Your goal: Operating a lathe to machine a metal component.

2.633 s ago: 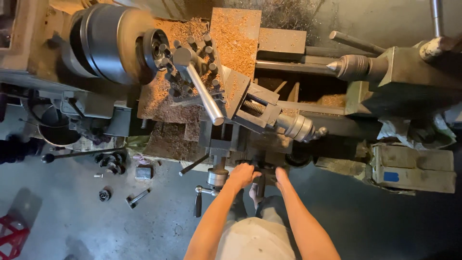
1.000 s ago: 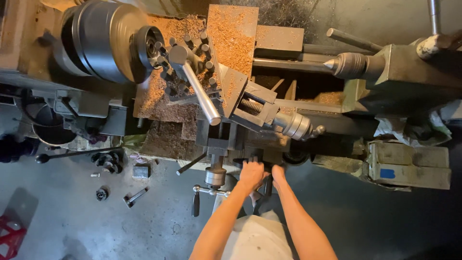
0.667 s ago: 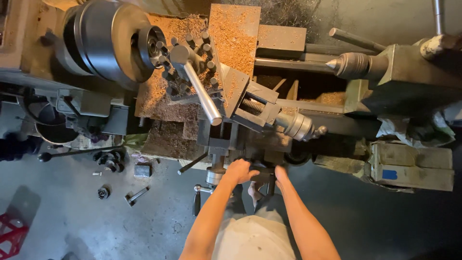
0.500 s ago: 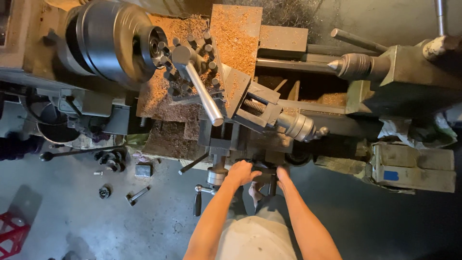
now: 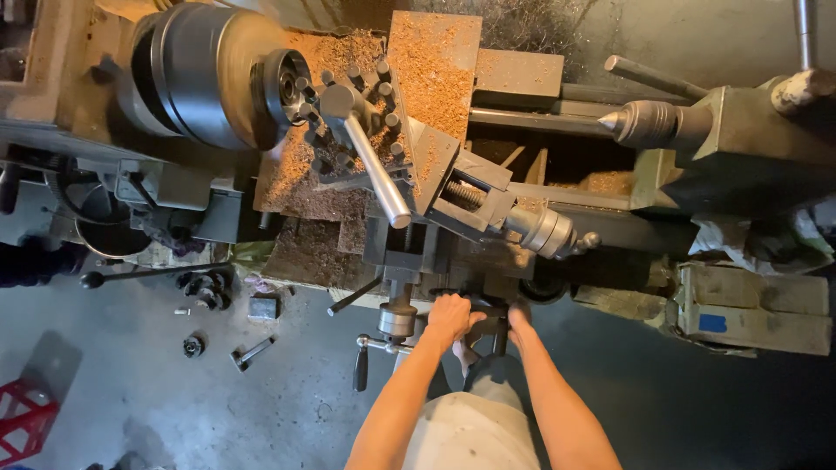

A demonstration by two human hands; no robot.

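- Looking straight down from head height at a metal lathe [image 5: 453, 200] dusted with orange-brown chips, with a person's two bare forearms reaching up from the bottom edge to its front.
- Left hand [image 5: 453, 315] is curled over a dark handwheel [image 5: 475, 305] on the front of the carriage, fingers wrapped over its top edge in a grasp.
- Right hand [image 5: 519, 318] sits just beside the left, on the right side of the same handwheel; its fingers are mostly hidden behind the wheel, so I cannot tell whether it is gripping or only resting.
- Just left of the hands, a round silver dial [image 5: 397, 320] sticks out, with a short black-tipped crank handle [image 5: 361, 365] below it.
- Above the hands, the tool post [image 5: 353, 113] stands on the carriage, ringed with bolts, and a long silver lever [image 5: 376, 170] slants down from it toward the person.
- Touching the tool post area on the upper left, the large dark chuck [image 5: 218, 74] looks blurred around its rim.
- To the right of the lever, the compound slide [image 5: 470, 196] angles down to a silver dial knob [image 5: 547, 231].
- At the upper right, the tailstock [image 5: 740, 139] points its cone-shaped centre [image 5: 640, 124] left, well apart from the chuck.
- On the grey concrete floor [image 5: 131, 392] at lower left lie small metal parts, and a red stand [image 5: 26, 418] shows in the corner.
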